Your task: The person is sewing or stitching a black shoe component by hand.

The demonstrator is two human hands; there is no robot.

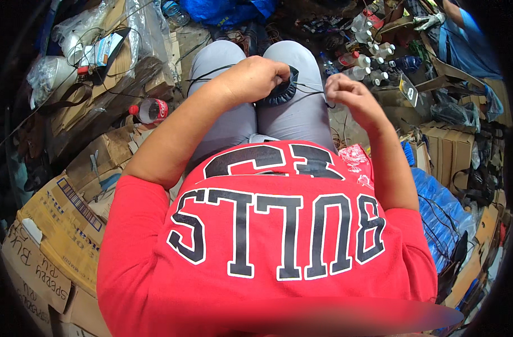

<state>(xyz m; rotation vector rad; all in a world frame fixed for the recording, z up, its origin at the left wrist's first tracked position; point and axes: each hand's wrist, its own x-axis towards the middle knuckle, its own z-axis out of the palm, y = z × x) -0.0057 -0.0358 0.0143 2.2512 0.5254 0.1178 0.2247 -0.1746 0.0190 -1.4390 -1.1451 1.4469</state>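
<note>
Over my thighs in grey trousers, my left hand is closed on a dark, shiny, ribbed bundle. The bundle is rounded and looks like a coil of black cord; my fingers hide part of it. Thin black cord runs from the bundle toward the right. My right hand is raised beside my right knee, fingers curled in a pinch on the cord. More thin dark strands stick out to the left, above my left forearm.
Several plastic bottles stand and lie at the far right. A red-capped bottle lies left of my legs. Flattened cardboard fills the lower left. Blue plastic and a brown carton are at the right; a blue bag is ahead.
</note>
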